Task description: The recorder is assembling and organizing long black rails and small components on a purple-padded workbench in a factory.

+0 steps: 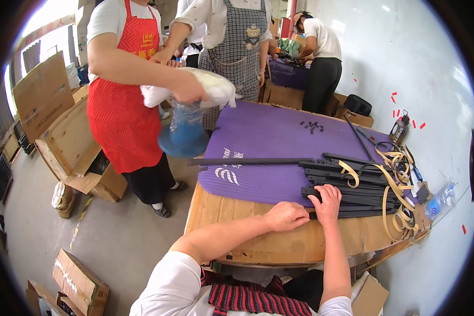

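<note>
My left hand (287,216) is closed at the near edge of the table, its fingertips pinched at the end of a black bar; what lies between them is mostly hidden. Beside it, my right hand (328,204) has its fingers bent over the left ends of a heap of long, flat black bars (353,181), with the thumb toward the left hand. One longer black bar (253,161) reaches left across the purple mat (274,134). A cluster of small black pieces (312,127) lies farther back on the mat.
Tan straps (395,197) lie tangled over the bars' right ends. A dark bottle (399,129) and a clear plastic bottle (441,201) are by the wall. At the left, a person in a red apron (124,105) holds a white bundle (210,87) above a blue stool (183,139).
</note>
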### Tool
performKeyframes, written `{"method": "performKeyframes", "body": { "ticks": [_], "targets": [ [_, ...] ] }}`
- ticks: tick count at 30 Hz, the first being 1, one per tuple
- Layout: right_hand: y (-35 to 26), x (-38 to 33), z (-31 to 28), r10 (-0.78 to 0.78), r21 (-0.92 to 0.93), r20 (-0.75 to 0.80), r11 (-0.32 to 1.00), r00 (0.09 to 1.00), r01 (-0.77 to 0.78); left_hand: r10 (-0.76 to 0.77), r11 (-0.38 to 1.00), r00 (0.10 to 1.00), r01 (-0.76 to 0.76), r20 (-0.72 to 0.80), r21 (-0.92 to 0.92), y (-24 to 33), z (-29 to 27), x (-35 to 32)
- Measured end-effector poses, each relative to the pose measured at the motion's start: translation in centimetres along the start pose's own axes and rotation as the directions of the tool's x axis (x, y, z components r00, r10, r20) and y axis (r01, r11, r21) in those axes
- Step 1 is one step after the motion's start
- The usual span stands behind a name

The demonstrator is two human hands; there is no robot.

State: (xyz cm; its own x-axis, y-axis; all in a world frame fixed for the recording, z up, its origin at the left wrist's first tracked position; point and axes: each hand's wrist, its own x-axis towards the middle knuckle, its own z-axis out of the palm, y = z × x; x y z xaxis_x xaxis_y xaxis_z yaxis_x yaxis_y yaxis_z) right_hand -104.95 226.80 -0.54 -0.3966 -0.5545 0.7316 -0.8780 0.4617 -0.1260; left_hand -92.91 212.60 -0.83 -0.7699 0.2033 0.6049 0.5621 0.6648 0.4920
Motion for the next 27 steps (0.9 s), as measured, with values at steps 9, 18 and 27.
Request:
{"method": "performKeyframes", "body": {
  "ticks": [9, 18, 27],
  "targets": [
    [-0.1, -0.1, -0.2, -0.032, 0.046, -0.053, 0.998, 0.998, 0.035, 0.013, 1.000, 1.000, -0.013, 0.011, 0.002, -0.4, 0.2, 0.0],
    [-1.3, 0.2, -0.4, -0.069, 0.074, -0.090, 0.994, 0.994, 0.076, -0.026, 1.000, 0.999, 0.026, -0.025, 0.005, -0.1, -0.6, -0.6],
    [-3.1, -1.7, -0.2, -0.082, 0.159, 0.026, 0.984, 0.996, 0.077, 0.104, 0.987, 0.933, -0.053, -0.343, 0.153, 0.2, -2.4, 1.4]
  ]
}}
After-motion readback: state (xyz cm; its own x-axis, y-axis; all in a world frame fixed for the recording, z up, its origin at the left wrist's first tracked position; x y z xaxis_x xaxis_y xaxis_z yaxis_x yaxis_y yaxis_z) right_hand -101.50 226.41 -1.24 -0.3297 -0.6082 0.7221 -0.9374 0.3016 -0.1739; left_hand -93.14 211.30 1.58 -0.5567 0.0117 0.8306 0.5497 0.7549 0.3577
